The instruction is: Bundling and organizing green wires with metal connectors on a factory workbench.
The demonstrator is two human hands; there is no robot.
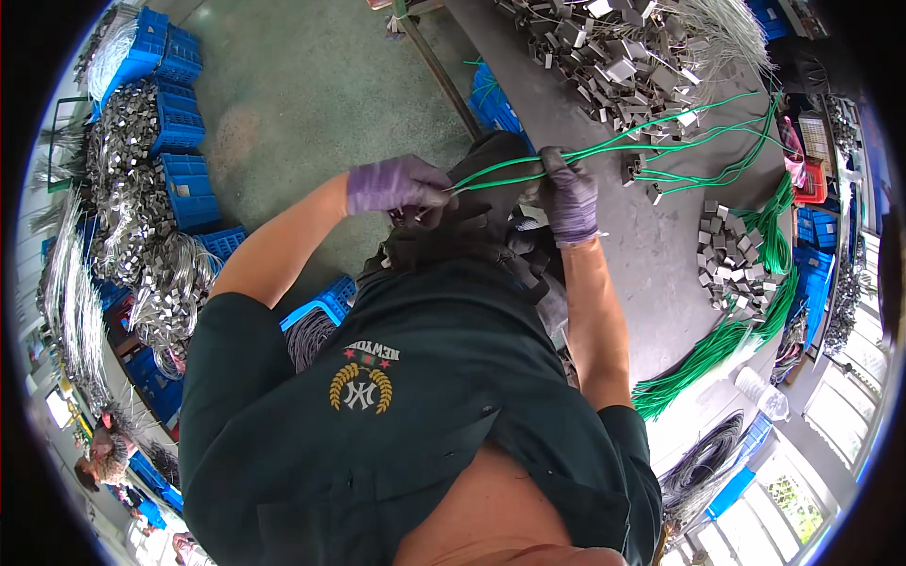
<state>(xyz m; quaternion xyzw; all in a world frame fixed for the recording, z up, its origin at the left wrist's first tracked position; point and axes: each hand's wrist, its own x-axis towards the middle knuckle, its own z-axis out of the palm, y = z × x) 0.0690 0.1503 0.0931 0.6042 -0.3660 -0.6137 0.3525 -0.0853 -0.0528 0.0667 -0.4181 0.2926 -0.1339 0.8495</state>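
- Green wires [604,145]: strung between your left hand [406,191] and right hand [569,198], trailing rightward over the grey tabletop [651,283];
- Left hand: purple-gloved, fingers closed, pinching the wires' ends;
- Right hand: gloved alike, closed around the same wires farther along;
- Metal pieces: large heap [613,61] at the tabletop's far end; smaller pile [729,259] at right, beside a green wire bundle [694,368];
- Dark shirt [434,311]: chest print [360,389] of white lettering, red stars, yellow wreath around a white monogram

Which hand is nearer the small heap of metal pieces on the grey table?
Right. The right hand is left of the heap; the left hand is farther left, beyond the table.
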